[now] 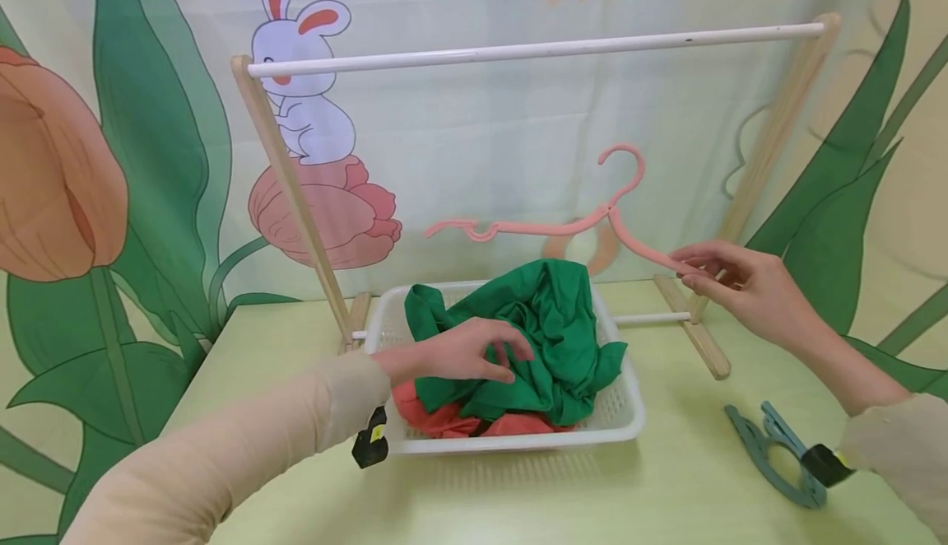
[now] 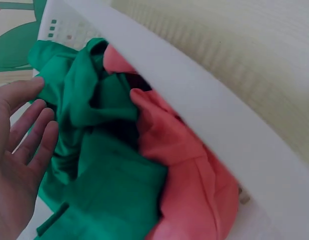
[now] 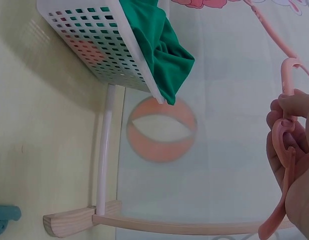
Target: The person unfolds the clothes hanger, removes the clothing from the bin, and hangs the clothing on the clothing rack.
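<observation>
A pink hanger is held up behind and above the basket, its hook upward. My right hand pinches its right arm near the end; in the right wrist view the fingers of the right hand curl round the hanger. My left hand hovers over the green cloth, fingers loosely bent, holding nothing. In the left wrist view the left hand is beside the green cloth, with red cloth next to it. Both cloths lie crumpled in the white basket.
A rack with a white bar and wooden legs stands behind the basket. On the table at the right lies a folded blue-green hanger. A printed curtain hangs at the back.
</observation>
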A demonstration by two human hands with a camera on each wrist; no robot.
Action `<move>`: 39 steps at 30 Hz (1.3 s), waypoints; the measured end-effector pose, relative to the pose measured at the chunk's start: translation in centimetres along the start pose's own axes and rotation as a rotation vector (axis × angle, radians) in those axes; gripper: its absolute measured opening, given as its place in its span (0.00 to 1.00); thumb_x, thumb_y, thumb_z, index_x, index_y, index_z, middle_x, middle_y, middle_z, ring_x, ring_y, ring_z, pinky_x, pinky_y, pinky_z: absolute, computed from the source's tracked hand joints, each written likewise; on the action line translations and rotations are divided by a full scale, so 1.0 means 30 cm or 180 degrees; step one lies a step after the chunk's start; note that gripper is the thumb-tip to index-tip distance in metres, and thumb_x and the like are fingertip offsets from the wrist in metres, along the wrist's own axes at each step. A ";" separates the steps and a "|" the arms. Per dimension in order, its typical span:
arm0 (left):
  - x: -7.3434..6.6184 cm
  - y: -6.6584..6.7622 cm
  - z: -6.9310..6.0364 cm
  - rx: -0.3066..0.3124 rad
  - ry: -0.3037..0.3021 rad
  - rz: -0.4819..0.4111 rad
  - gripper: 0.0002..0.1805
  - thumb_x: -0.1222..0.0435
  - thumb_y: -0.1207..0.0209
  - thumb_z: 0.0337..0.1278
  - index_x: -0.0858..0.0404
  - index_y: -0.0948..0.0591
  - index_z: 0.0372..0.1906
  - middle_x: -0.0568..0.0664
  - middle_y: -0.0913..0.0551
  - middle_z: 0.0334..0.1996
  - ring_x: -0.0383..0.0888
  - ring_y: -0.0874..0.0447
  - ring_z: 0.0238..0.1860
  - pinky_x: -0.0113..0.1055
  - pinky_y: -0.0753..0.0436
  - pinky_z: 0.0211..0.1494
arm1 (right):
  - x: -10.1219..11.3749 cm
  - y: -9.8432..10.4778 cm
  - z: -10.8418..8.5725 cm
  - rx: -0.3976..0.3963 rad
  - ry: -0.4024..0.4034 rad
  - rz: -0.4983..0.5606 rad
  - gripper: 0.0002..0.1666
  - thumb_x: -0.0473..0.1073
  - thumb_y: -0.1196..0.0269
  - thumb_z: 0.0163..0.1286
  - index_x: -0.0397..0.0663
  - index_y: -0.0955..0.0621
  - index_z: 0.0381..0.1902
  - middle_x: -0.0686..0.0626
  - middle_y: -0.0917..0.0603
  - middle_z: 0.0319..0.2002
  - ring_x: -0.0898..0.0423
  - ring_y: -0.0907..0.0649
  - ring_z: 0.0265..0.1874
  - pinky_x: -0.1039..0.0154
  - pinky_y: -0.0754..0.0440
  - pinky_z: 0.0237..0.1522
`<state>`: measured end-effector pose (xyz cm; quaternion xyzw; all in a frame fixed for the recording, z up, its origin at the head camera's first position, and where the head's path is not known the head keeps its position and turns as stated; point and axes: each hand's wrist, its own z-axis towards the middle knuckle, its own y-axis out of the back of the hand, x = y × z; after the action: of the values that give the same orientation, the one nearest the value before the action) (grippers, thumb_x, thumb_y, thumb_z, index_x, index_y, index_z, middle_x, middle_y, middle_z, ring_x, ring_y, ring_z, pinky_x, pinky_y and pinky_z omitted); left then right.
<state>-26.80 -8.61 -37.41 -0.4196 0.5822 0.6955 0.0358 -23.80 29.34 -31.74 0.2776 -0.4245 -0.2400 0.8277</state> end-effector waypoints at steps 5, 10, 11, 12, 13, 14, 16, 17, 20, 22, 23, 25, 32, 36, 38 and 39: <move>0.021 -0.037 0.019 0.0300 0.0059 0.0177 0.24 0.64 0.34 0.60 0.56 0.22 0.61 0.49 0.19 0.56 0.44 0.19 0.52 0.27 0.19 0.52 | -0.006 -0.002 0.001 0.0002 -0.0022 -0.0047 0.19 0.33 0.34 0.66 0.52 0.17 0.54 0.68 0.16 0.32 0.64 0.20 0.24 0.72 0.24 0.26; 0.048 -0.058 0.013 0.0479 0.0079 0.0689 0.16 0.64 0.34 0.60 0.54 0.16 0.54 0.47 0.18 0.40 0.34 0.23 0.38 0.24 0.23 0.45 | -0.015 -0.006 0.001 0.0015 -0.0023 -0.0059 0.19 0.33 0.34 0.65 0.52 0.17 0.54 0.68 0.16 0.32 0.64 0.20 0.25 0.72 0.23 0.27; 0.055 -0.056 0.009 0.0462 0.0061 0.0764 0.13 0.64 0.34 0.60 0.54 0.15 0.50 0.46 0.18 0.37 0.33 0.24 0.34 0.23 0.24 0.43 | -0.016 -0.007 0.001 0.0014 -0.0022 -0.0057 0.19 0.33 0.34 0.65 0.52 0.17 0.54 0.68 0.16 0.32 0.64 0.20 0.25 0.72 0.23 0.27; 0.062 -0.050 0.005 0.0440 0.0042 0.0807 0.10 0.65 0.35 0.61 0.54 0.14 0.46 0.45 0.19 0.34 0.32 0.26 0.32 0.23 0.25 0.40 | -0.018 -0.007 0.001 0.0014 -0.0020 -0.0059 0.19 0.33 0.34 0.65 0.52 0.17 0.54 0.68 0.16 0.32 0.64 0.20 0.25 0.72 0.23 0.27; 0.068 -0.042 0.000 0.0411 0.0021 0.0805 0.07 0.65 0.36 0.61 0.55 0.13 0.43 0.45 0.20 0.33 0.31 0.27 0.30 0.23 0.25 0.39 | -0.020 -0.007 0.000 0.0015 -0.0018 -0.0061 0.19 0.33 0.34 0.65 0.52 0.17 0.54 0.68 0.16 0.32 0.64 0.20 0.25 0.72 0.24 0.27; 0.072 -0.029 -0.007 0.0377 -0.0004 0.0788 0.06 0.65 0.36 0.62 0.55 0.13 0.41 0.45 0.20 0.32 0.31 0.26 0.30 0.23 0.25 0.39 | -0.021 -0.006 -0.001 0.0014 -0.0017 -0.0061 0.19 0.33 0.34 0.65 0.52 0.17 0.54 0.68 0.16 0.32 0.64 0.20 0.25 0.72 0.24 0.27; 0.084 0.001 -0.022 0.0303 -0.0054 0.0748 0.05 0.66 0.37 0.62 0.56 0.13 0.40 0.45 0.19 0.32 0.32 0.26 0.31 0.24 0.24 0.40 | -0.022 -0.003 -0.001 0.0002 0.0002 -0.0064 0.19 0.32 0.34 0.65 0.51 0.16 0.53 0.69 0.16 0.32 0.64 0.20 0.25 0.73 0.24 0.26; 0.089 0.017 -0.030 0.0271 -0.0055 0.0731 0.05 0.66 0.37 0.63 0.56 0.14 0.40 0.45 0.19 0.33 0.32 0.25 0.31 0.24 0.23 0.40 | -0.023 -0.001 -0.001 -0.0004 0.0016 -0.0059 0.19 0.32 0.34 0.65 0.51 0.16 0.53 0.69 0.16 0.32 0.65 0.20 0.25 0.73 0.24 0.26; 0.095 0.069 -0.059 0.0184 -0.0061 0.0699 0.05 0.67 0.38 0.63 0.58 0.14 0.41 0.47 0.18 0.35 0.33 0.24 0.32 0.25 0.22 0.41 | -0.022 0.006 -0.001 -0.0026 0.0060 -0.0056 0.19 0.31 0.34 0.65 0.50 0.16 0.53 0.70 0.16 0.33 0.66 0.20 0.25 0.73 0.25 0.26; 0.098 0.103 -0.082 0.0117 -0.0052 0.0748 0.05 0.67 0.38 0.63 0.57 0.14 0.41 0.47 0.18 0.35 0.32 0.24 0.32 0.25 0.22 0.41 | -0.022 0.010 -0.001 -0.0034 0.0066 -0.0051 0.19 0.31 0.34 0.65 0.49 0.16 0.53 0.70 0.16 0.32 0.66 0.21 0.24 0.73 0.26 0.26; 0.099 0.120 -0.094 0.0074 -0.0044 0.0770 0.05 0.67 0.38 0.63 0.57 0.14 0.41 0.47 0.18 0.35 0.32 0.24 0.32 0.25 0.22 0.41 | -0.023 0.011 -0.001 -0.0036 0.0067 -0.0055 0.19 0.31 0.34 0.65 0.49 0.16 0.53 0.70 0.16 0.32 0.66 0.21 0.24 0.73 0.26 0.25; 0.096 0.157 -0.120 -0.0030 -0.0038 0.0811 0.05 0.68 0.38 0.63 0.58 0.14 0.40 0.47 0.17 0.34 0.33 0.24 0.32 0.26 0.22 0.40 | -0.024 0.014 0.000 -0.0040 0.0057 -0.0062 0.19 0.31 0.34 0.64 0.49 0.16 0.53 0.69 0.16 0.31 0.65 0.21 0.24 0.73 0.27 0.25; 0.094 0.294 -0.225 -0.0419 0.0073 0.0662 0.05 0.71 0.39 0.62 0.61 0.15 0.40 0.51 0.17 0.37 0.40 0.21 0.35 0.33 0.17 0.43 | -0.025 0.021 0.005 -0.0073 0.0086 -0.0040 0.20 0.30 0.34 0.64 0.48 0.16 0.53 0.69 0.16 0.31 0.66 0.21 0.25 0.74 0.26 0.26; 0.112 0.351 -0.282 -0.0686 0.0047 0.0796 0.05 0.70 0.38 0.61 0.61 0.14 0.40 0.50 0.15 0.37 0.41 0.18 0.36 0.37 0.15 0.44 | -0.021 0.025 0.010 -0.0083 0.0104 -0.0025 0.20 0.30 0.34 0.64 0.47 0.17 0.53 0.69 0.16 0.31 0.67 0.20 0.25 0.75 0.25 0.26; 0.125 0.370 -0.308 -0.0794 0.0092 0.0844 0.05 0.70 0.37 0.61 0.60 0.14 0.40 0.49 0.15 0.37 0.41 0.18 0.36 0.37 0.14 0.43 | -0.019 0.025 0.012 -0.0073 0.0098 -0.0026 0.20 0.30 0.34 0.64 0.47 0.17 0.53 0.69 0.16 0.31 0.67 0.20 0.25 0.75 0.25 0.26; 0.131 0.377 -0.321 -0.0827 0.0134 0.0836 0.05 0.70 0.37 0.61 0.60 0.14 0.40 0.49 0.15 0.37 0.42 0.18 0.36 0.37 0.14 0.43 | -0.018 0.025 0.012 -0.0068 0.0095 -0.0023 0.20 0.30 0.34 0.64 0.47 0.17 0.53 0.69 0.16 0.31 0.67 0.20 0.25 0.74 0.25 0.26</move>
<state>-30.21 -22.03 -30.77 -0.3555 0.5379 0.7546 -0.1221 -24.28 30.15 -31.37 0.2738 -0.4086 -0.2433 0.8360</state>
